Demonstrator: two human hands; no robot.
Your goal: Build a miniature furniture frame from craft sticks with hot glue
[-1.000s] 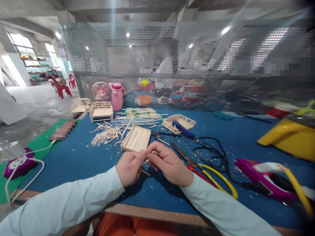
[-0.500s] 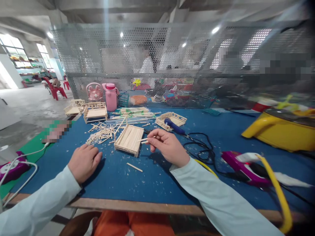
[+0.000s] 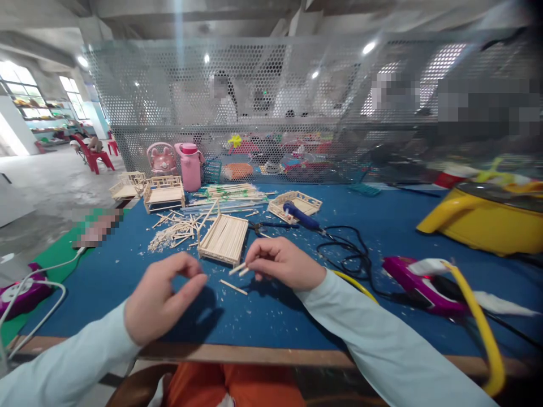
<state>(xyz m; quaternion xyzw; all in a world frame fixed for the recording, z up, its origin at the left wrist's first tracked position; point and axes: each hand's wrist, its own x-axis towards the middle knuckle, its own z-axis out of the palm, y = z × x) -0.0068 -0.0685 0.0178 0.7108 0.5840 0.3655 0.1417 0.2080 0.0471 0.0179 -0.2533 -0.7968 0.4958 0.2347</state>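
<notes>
Between the thumb and fingertips of my right hand are short wooden sticks, their ends pointing left. My left hand is raised over the table's left half, thumb and fingers apart, holding nothing. Just beyond the hands rests a small model bed made of wooden sticks, with taller posts at its far left. One loose wooden stick lies on the blue tabletop between my hands. Behind my right hand, a blue glue gun leans on a stick-built frame.
Cut sticks and scraps are heaped left of the model. Two finished-looking stick models stand at the back left, near a pink bottle. At right are a purple power strip, cables and a yellow container. A perforated metal screen borders the back.
My left hand has lifted off the table and moved right, its fingers opening. My right hand has drawn the short sticks down and slightly toward me, away from the model's side.
</notes>
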